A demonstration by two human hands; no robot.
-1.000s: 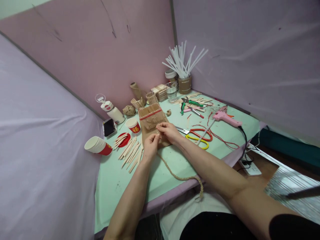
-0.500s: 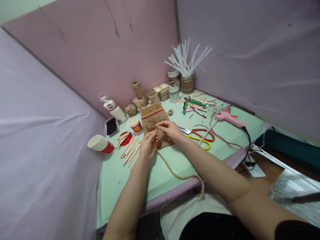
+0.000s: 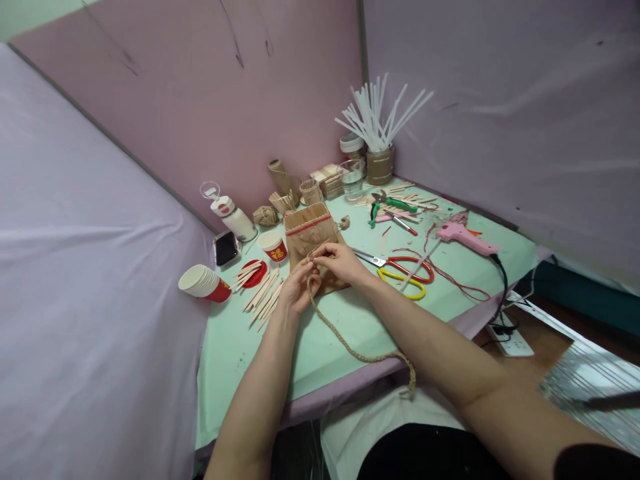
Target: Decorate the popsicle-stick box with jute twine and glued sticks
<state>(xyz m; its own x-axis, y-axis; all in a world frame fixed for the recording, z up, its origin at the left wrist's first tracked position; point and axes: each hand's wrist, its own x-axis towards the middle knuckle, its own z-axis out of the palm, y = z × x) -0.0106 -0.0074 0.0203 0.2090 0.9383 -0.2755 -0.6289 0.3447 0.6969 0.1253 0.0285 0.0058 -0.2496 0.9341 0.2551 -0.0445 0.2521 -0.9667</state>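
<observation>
My left hand (image 3: 300,285) pinches the upper end of a braided tan cord (image 3: 345,343). My right hand (image 3: 336,260) meets it there, its fingertips closed on the same end. From my hands the cord runs down across the green table and hangs over the front edge. Just behind my fingers lies a brown bag-like piece (image 3: 307,220) with a red and white trim; my hands hide part of it. Red-and-yellow-handled scissors (image 3: 405,268) rest to the right of my right hand.
Left of my hands are wooden sticks (image 3: 263,297), a red lid (image 3: 255,275), a paper cup (image 3: 273,248) and stacked cups (image 3: 205,283). A pink glue gun (image 3: 467,238) lies at right, its cable over the edge. Green-handled pliers (image 3: 395,205) and a glass of water (image 3: 353,183) stand farther back.
The view has shifted slightly. My fingertips have drawn closer together at the cord's end, and my left fingers have changed their hold. The cord still hangs over the edge.
</observation>
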